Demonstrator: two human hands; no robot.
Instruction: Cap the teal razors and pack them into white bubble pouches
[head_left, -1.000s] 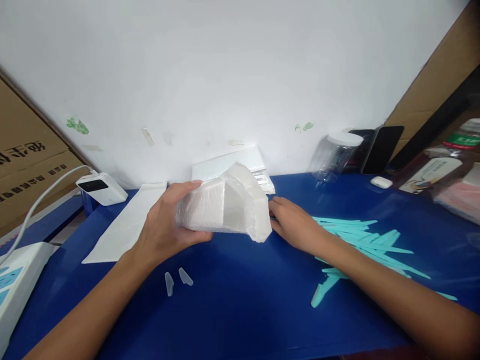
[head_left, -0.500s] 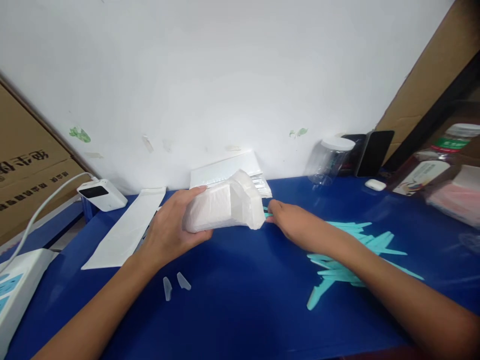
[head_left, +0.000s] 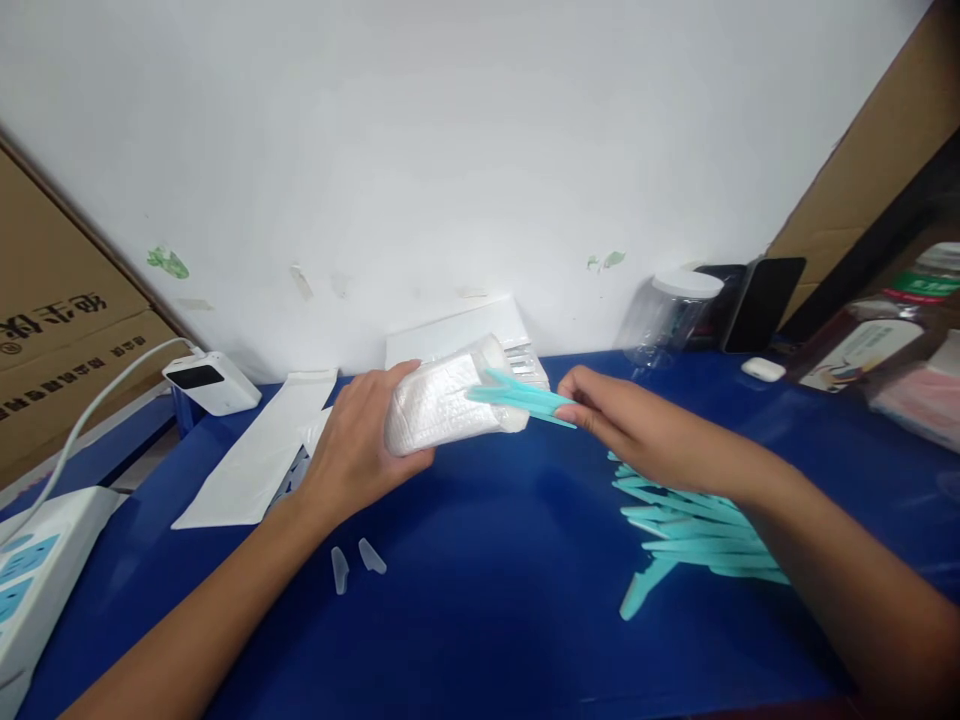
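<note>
My left hand [head_left: 367, 425] is wrapped round a white bubble mailer [head_left: 439, 400], which is tilted with its mouth toward the right. In my right hand [head_left: 600, 410], fingers and thumb pinch several turquoise eyebrow razors [head_left: 525, 398]. Their far ends lie over the mailer's opening; whether they are inside it I cannot tell. Below my right forearm is a pile of more turquoise razors [head_left: 690, 535]. Two small translucent blade caps [head_left: 340, 570] lie on the blue table [head_left: 480, 600], nearer to my left forearm.
A flat white mailer [head_left: 255, 450] lies left of my left hand. More mailers [head_left: 465, 325] lean on the wall. At left are a white power bank [head_left: 212, 383] and a power strip [head_left: 52, 560]. At right stand a clear jar [head_left: 671, 320], a phone [head_left: 765, 305] and a bottle [head_left: 862, 335].
My right hand has moved a little right and up, and the razors in it now show in front of the mailer's mouth. The mailer has turned slightly in my left hand.
</note>
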